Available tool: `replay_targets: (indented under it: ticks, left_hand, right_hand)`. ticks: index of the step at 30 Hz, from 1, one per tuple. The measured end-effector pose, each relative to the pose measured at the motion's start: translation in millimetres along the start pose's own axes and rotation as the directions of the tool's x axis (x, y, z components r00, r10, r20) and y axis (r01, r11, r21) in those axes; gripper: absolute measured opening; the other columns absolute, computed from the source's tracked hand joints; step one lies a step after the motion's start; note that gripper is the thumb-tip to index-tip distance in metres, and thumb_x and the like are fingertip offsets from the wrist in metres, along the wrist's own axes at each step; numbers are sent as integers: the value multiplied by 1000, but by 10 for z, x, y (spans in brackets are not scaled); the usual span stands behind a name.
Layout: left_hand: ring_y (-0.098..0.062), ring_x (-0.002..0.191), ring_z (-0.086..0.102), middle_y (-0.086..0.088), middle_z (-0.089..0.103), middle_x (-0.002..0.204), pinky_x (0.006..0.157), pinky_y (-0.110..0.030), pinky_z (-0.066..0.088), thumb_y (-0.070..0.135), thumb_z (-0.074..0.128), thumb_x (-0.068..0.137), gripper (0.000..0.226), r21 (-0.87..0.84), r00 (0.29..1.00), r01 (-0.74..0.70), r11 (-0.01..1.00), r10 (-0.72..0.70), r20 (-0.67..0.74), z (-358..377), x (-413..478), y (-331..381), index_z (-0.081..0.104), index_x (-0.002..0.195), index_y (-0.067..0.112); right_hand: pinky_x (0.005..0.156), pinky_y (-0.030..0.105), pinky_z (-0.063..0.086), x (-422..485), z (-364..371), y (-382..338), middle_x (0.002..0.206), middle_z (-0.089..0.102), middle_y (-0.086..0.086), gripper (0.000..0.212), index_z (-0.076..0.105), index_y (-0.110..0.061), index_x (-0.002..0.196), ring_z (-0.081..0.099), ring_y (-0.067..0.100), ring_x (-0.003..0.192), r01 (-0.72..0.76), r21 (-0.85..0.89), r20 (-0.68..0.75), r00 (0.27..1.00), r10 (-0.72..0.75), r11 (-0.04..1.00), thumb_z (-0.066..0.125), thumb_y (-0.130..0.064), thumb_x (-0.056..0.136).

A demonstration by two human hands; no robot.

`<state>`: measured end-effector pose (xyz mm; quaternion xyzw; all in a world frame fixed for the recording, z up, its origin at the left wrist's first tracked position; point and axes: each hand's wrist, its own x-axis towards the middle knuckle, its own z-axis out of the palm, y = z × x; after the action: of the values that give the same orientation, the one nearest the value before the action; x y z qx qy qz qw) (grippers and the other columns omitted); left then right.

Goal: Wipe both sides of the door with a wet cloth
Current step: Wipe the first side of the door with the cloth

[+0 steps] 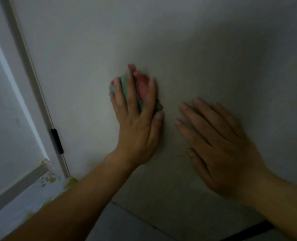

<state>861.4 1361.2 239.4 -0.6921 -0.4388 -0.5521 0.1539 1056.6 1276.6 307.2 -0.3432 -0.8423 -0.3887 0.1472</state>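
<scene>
Cloth [142, 87], bunched and coloured green and pink, is pressed against the door [179, 40] under the left hand [137, 129], about midway across the visible panel. The fingers [132, 87] of that hand are spread and laid nearly straight over the wad, with cloth showing between them. The thumb is set against the lower right edge of the cloth. The grip of the left hand is thus held apart, flattened onto the cloth and not curled round it.

The right hand [224, 148] is laid palm-down on the bare door, just beside the left hand and slightly lower. Its fingers are extended and point up and to the left. Its grip is apart and nothing is held in it. The two hands are not touching.

The door surface is seen as plain, pale and dimly lit. A black hinge [56, 141] is fixed on the door's left edge, with a pale moulded frame [13, 119] beyond it. A patterned surface [45, 181] with yellowish spots is seen at the lower left. Pale floor [126, 223] is visible below the door, between the forearms.
</scene>
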Motion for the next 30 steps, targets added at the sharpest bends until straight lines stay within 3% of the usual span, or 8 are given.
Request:
replay_targets:
  ticks: [6, 9, 13, 15, 18, 22, 27, 30]
  left_hand:
    - [-44, 155, -12, -12, -7, 170, 125, -59, -6, 43, 30, 107, 59, -2, 939, -280, 960, 274, 206, 123, -425, 485, 16, 162, 27]
    - [-41, 156, -5, -9, 4, 167, 126, -54, -6, 43, 29, 108, 55, 51, 947, -303, 951, 295, 128, 53, -189, 279, 17, 160, 31]
    - [-53, 152, -1, -21, 4, 165, 125, -59, -6, 45, 20, 110, 56, 40, 1000, 21, 999, -21, -19, 38, -102, -101, 8, 161, 28]
    - [-53, 152, -10, -20, -10, 168, 124, -60, -9, 48, 19, 110, 62, -31, 985, 166, 986, -164, 44, 172, -515, 122, -4, 163, 27]
    - [-55, 151, -10, -14, -25, 168, 123, -65, -6, 46, 24, 110, 68, -100, 977, 140, 985, -122, 173, 489, -1337, 609, -13, 163, 25]
    - [-60, 150, 2, -28, -5, 166, 125, -64, -1, 38, 25, 109, 68, -77, 953, 293, 953, -285, 103, 577, -1460, 211, -10, 163, 18]
    - [-31, 157, -18, -8, -23, 166, 127, -56, -6, 41, 17, 103, 67, -298, 574, 797, 526, -812, 104, 658, -1569, 153, -16, 157, 19]
    - [-21, 156, -22, 4, -29, 160, 127, -36, -13, 72, -5, 93, 58, -366, 406, 881, 299, -874, 265, 833, -1741, 872, -45, 133, 61]
  right_hand:
    - [126, 49, 18, -110, -136, 148, 160, 38, 17, 54, 45, -2, 151, 31, 35, 151, -47, 0, -26, 999, 47, 999, 36, -25, 102]
    - [127, 47, 14, -122, -130, 141, 161, 36, 17, 57, 42, -3, 151, 29, 35, 152, -45, -20, -22, 999, 44, 999, 41, -26, 99]
    - [127, 51, 11, -103, -65, 91, 163, 34, 16, 58, 47, -4, 150, 26, 35, 153, -48, -87, 0, 999, 48, 995, 43, -29, 98]
    - [127, 52, 8, -65, -3, 24, 163, 34, 17, 57, 48, -5, 150, 25, 36, 153, -25, -101, 28, 999, 28, 995, 39, -31, 100]
    - [127, 50, 7, -3, 144, -149, 162, 36, 18, 54, 51, -5, 147, 26, 36, 152, 33, -82, 72, 997, -27, 996, 31, -33, 106]
    - [128, 50, 7, -7, 354, -379, 163, 33, 19, 53, 49, -5, 149, 26, 37, 154, 128, -62, 153, 981, -117, 990, 33, -33, 107]
    - [127, 52, 12, 21, 602, -656, 162, 34, 21, 54, 50, -4, 148, 27, 38, 153, 223, -46, 261, 944, -203, 974, 32, -33, 106]
    - [124, 53, 14, 61, 715, -789, 160, 36, 22, 54, 55, -2, 144, 31, 40, 151, 270, -63, 285, 928, -242, 961, 31, -31, 105]
